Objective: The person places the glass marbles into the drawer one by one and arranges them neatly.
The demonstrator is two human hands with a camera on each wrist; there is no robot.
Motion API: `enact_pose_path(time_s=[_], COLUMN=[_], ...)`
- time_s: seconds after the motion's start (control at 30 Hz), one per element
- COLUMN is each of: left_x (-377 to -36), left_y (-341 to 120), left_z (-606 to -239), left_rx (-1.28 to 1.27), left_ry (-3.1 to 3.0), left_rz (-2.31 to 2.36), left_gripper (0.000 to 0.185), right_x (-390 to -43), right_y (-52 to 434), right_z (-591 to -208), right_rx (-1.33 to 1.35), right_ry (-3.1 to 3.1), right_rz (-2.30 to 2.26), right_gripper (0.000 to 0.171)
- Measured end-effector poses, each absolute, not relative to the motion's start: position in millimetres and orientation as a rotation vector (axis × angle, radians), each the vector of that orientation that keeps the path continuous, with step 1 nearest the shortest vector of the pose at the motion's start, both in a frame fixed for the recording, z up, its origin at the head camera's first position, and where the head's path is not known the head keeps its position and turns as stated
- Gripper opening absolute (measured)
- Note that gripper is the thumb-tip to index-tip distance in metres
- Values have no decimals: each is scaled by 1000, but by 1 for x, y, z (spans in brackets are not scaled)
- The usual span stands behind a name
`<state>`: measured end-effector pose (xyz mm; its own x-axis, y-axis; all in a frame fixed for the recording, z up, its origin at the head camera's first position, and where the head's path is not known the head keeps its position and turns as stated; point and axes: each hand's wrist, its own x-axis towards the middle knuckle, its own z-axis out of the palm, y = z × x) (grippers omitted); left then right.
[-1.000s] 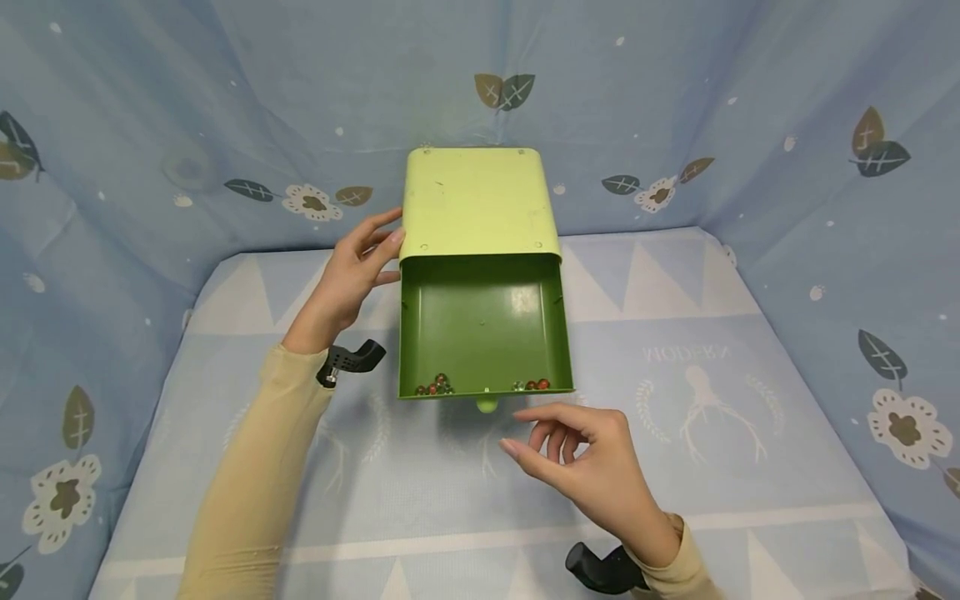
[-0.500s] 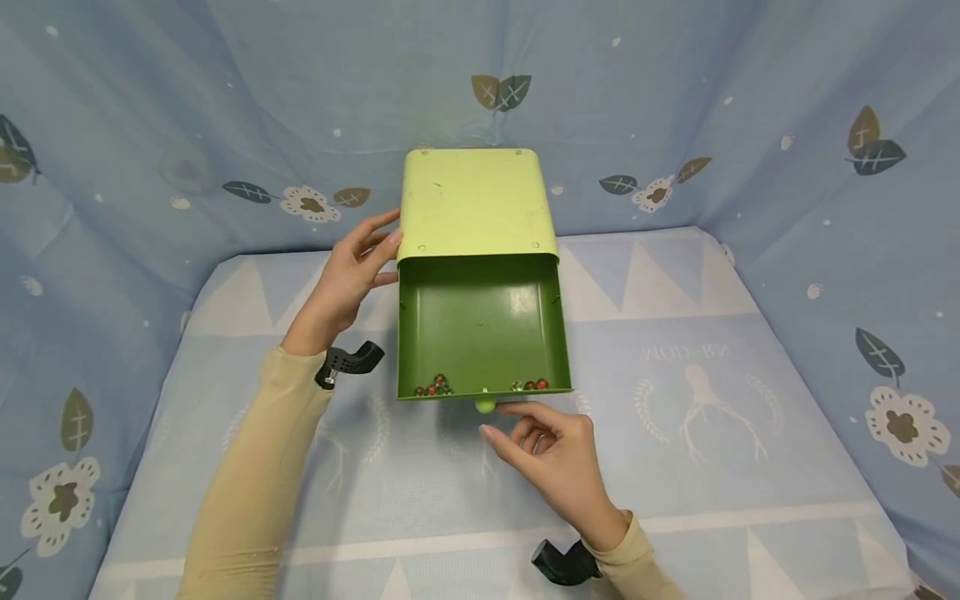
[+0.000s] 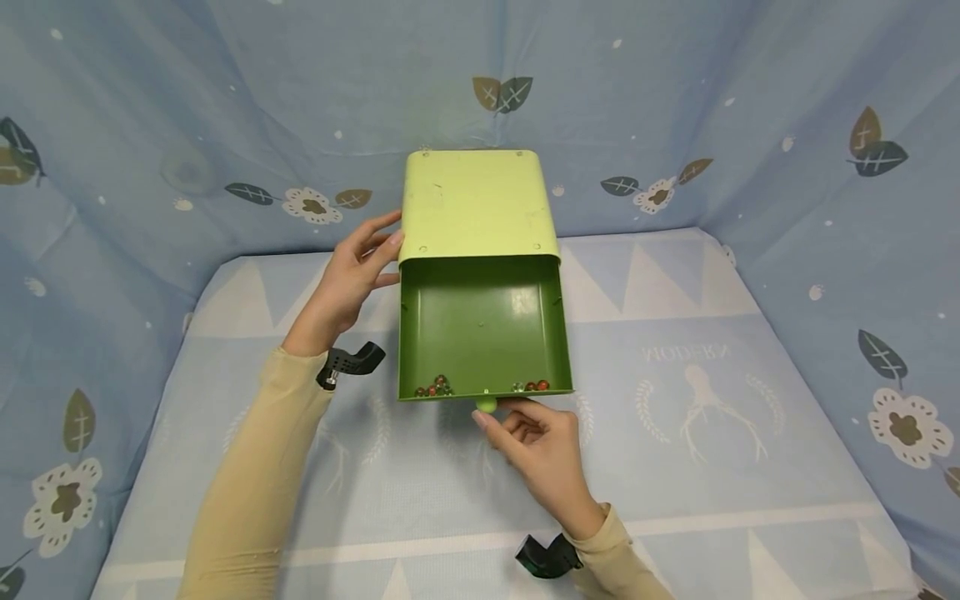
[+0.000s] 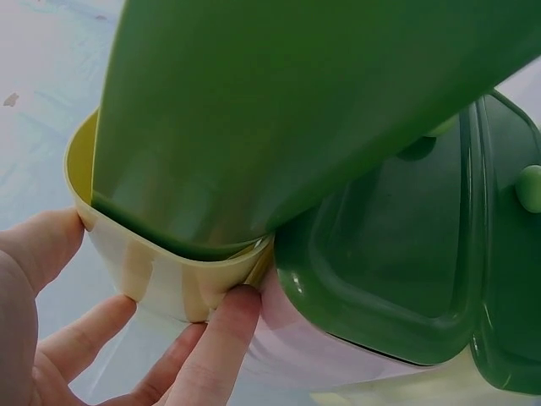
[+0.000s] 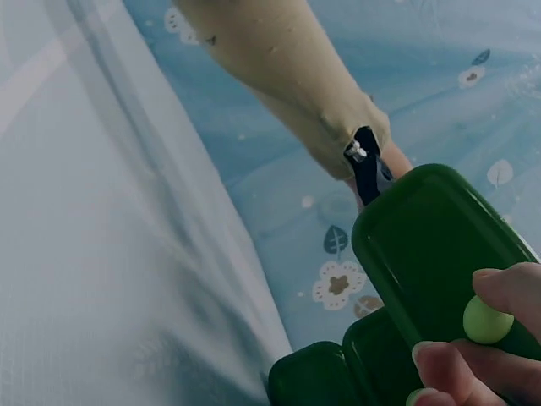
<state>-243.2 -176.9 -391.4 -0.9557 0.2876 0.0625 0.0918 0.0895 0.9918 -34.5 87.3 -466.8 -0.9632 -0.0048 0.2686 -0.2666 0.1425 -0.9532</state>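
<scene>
A yellow-green drawer cabinet (image 3: 480, 204) stands upright at the back of the table, its top drawer (image 3: 480, 325) pulled out. Inside, along the drawer's front wall, lie several red and clear marbles (image 3: 435, 387) on the left and a small group of marbles (image 3: 532, 386) on the right. My left hand (image 3: 347, 279) presses its spread fingertips against the cabinet's left side; the left wrist view shows these fingers (image 4: 89, 334) on the casing. At the drawer front, my right hand (image 3: 551, 446) pinches the round light-green drawer knob (image 5: 488, 321) between thumb and fingers.
More green drawers (image 4: 397, 245) sit pushed in below the top one. A pale patterned cloth (image 3: 712, 467) covers the table, and a blue flowered curtain (image 3: 300, 100) surrounds it at the back and sides. Each wrist wears a black camera mount (image 3: 356, 360).
My right hand has moved left and slightly up to the knob, and its thumb and fingers have closed on it. The left hand, cabinet and marbles stay put.
</scene>
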Motion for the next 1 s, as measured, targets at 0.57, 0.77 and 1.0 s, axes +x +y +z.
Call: enact_pose_path(time_s=[0.57,0.77,1.0], left_x=[-243,-244,-244], left_y=[-177,-178,-178], left_z=[-391,-392,-392], left_rx=[392,384,388], left_ry=[2200,2184,2178], left_rz=[1996,2002,2008], left_gripper=[59,58,58], right_x=[-36,-38,-42], right_y=[87,88,90], right_z=[-460,-451,-439], right_rx=[263,283,324], right_ry=[-2208,-2206,-2217], right_rz=[1840,1807,1765], right_gripper=[6,7,7])
